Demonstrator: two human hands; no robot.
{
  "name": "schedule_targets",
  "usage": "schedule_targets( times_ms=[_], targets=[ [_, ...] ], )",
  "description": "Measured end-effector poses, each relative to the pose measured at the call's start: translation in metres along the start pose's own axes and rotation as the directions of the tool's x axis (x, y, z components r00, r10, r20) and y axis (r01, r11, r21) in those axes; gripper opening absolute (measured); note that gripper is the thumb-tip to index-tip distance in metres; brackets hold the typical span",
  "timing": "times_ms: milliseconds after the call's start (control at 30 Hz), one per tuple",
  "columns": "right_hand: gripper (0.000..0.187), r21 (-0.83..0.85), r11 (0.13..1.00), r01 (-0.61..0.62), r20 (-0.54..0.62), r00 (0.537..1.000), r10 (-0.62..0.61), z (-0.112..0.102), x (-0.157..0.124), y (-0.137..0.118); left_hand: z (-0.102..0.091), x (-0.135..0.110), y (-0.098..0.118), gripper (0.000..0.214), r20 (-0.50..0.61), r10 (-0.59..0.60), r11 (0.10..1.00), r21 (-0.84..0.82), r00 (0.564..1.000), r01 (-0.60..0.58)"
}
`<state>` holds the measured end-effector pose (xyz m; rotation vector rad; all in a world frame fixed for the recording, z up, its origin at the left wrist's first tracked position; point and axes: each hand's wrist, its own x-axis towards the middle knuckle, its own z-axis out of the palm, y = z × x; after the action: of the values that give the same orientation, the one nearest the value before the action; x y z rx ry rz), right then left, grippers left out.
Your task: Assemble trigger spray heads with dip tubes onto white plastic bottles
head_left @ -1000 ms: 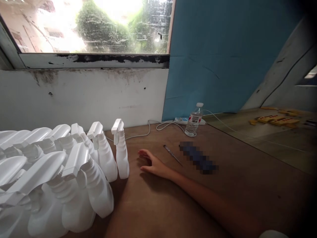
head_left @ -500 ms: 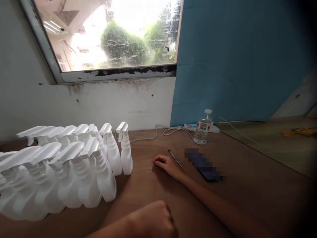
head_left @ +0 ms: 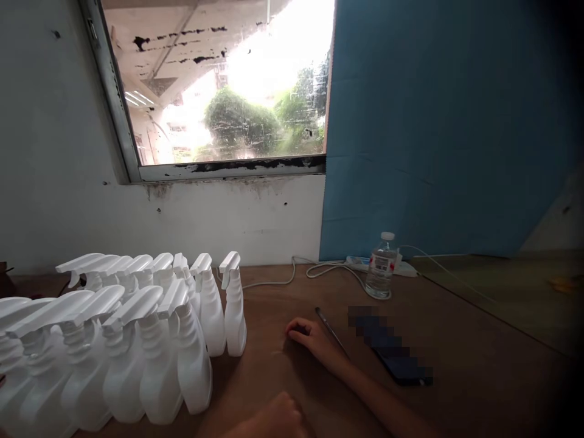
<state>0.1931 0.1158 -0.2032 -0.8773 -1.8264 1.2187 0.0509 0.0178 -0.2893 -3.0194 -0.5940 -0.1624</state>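
Observation:
My left hand (head_left: 279,418) is at the bottom edge of the head view, closed in a fist with its back towards me. Its lower part is cut off by the frame. My right hand (head_left: 312,339) rests on the brown tabletop (head_left: 262,316), fingers curled in towards the thumb, with nothing visible in them. Right beside it lies a slim dark pen (head_left: 331,330). To the left stand several white spray bottles (head_left: 194,365) in two rows, trigger heads on. The nearest single spray bottle (head_left: 235,316) is apart from both hands.
A clear water bottle (head_left: 381,271) stands at the back right, by a white power strip (head_left: 404,267) and a looped cable (head_left: 292,277). A dark, pixelated phone-like object (head_left: 392,353) lies right of the pen. Behind are a window (head_left: 255,121) and blue sheeting (head_left: 433,134).
The view has tilted up, so everything sits lower in the frame and more of the left fist is cut off. Both hands keep nearly the same place and pose on the table.

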Motion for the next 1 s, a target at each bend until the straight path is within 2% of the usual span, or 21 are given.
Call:
schedule_targets(
  times_ms=[100,233,467,633,767,900,933,1000],
  targets=[
    [0.015,-0.003,1.0,0.0,0.002,1.0,0.0,-0.001,0.0,-0.001,0.007,0.0,-0.005,0.038,0.049,-0.022,0.999,-0.022,0.999,0.023],
    [0.015,0.0,1.0,0.001,0.008,1.0,-0.001,-0.001,-0.001,-0.002,0.005,0.001,-0.005,0.034,0.055,-0.022,0.999,-0.04,0.998,0.024],
    [0.016,0.01,1.0,0.001,0.006,1.0,-0.001,0.0,0.0,-0.001,0.004,-0.005,-0.002,0.035,-0.032,-0.012,1.0,-0.024,0.999,0.011],
    [0.014,0.021,0.999,0.03,-0.009,1.0,-0.03,0.004,0.002,-0.008,-0.011,0.004,0.003,0.043,-0.095,-0.043,0.996,-0.087,0.995,0.035],
    [0.022,0.078,0.99,0.119,-0.012,0.993,-0.118,0.021,0.026,-0.04,-0.016,0.007,0.003,0.046,-0.088,-0.047,0.995,-0.094,0.995,0.039],
    [0.042,0.14,0.965,0.222,0.027,0.973,-0.228,0.048,0.065,-0.091,-0.002,-0.002,0.003,0.048,-0.14,-0.006,0.993,-0.115,0.99,-0.01],
    [0.046,0.153,0.96,0.235,0.045,0.969,-0.245,0.055,0.073,-0.102,0.002,-0.003,0.005,0.048,-0.151,-0.021,0.992,-0.124,0.988,0.003],
    [0.052,0.174,0.951,0.256,0.092,0.957,-0.275,0.068,0.084,-0.119,0.005,-0.004,0.011,0.048,-0.242,-0.14,0.983,-0.153,0.96,0.104]
  ],
)
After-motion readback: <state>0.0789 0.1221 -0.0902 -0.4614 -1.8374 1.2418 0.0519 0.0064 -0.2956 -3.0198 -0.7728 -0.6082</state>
